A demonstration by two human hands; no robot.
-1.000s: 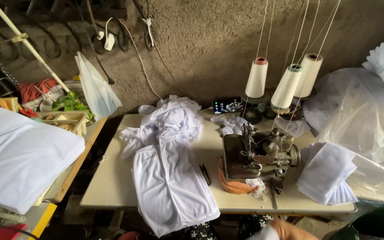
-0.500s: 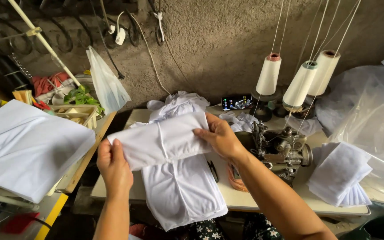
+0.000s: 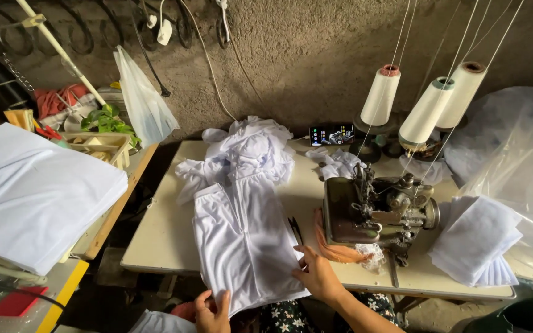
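Note:
A white garment [image 3: 242, 237] lies spread on the sewing table [image 3: 161, 234] and hangs over its front edge. My left hand [image 3: 212, 311] pinches its lower hem below the table edge. My right hand [image 3: 317, 275] rests flat on the garment's right edge, near the front of the table. Behind the spread piece sits a heap of crumpled white fabric [image 3: 248, 151]. An old overlock sewing machine [image 3: 374, 209] stands just right of my right hand, with small black snips [image 3: 295, 228] between it and the garment.
Three thread cones [image 3: 424, 102] stand behind the machine, beside a phone [image 3: 331, 134]. Folded white pieces [image 3: 473, 237] lie at the table's right, clear plastic bags [image 3: 519, 154] beyond. A stack of white fabric [image 3: 26, 191] fills a bench at left. The rough wall [image 3: 291, 55] is close behind.
Both hands held a folded white piece up over the table; now it lies spread out and the hands have dropped to its front edge.

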